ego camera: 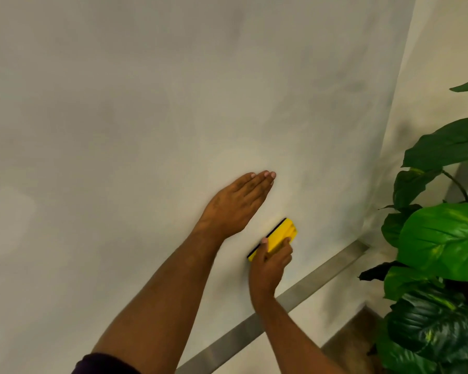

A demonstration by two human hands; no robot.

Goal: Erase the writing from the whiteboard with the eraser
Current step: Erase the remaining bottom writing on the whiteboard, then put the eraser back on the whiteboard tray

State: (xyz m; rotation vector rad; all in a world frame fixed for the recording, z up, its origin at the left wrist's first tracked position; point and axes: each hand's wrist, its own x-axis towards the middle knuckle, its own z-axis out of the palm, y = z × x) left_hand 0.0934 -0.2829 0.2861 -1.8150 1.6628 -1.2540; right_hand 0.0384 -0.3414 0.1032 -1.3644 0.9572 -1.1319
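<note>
Closest to me is a dark sleeve (103, 364) at the bottom edge, and both bare forearms reach up from there to the whiteboard (146, 103). The left hand (235, 203) is laid flat against the board, fingers straight and together, holding nothing, just bracing. The right hand (270, 263) has its fingers and thumb curled round the yellow eraser (280, 236), whose dark felt edge is pressed to the board, low down and just above the metal bottom frame (295, 295).

Honestly I can't make out any actual writing left. There's only greyish smudgy haze across the surface, heavier toward the upper right. So my guess is we're mid-wipe and fairly late in the job, working the lower right patch.

Next move probably calls for firm, even pressure and longer strokes up into that cloudy area, keeping the felt flat rather than on its edge. There's a big leafy plant (441, 238) just off the board's right side, so wide swings that way could brush the leaves.
</note>
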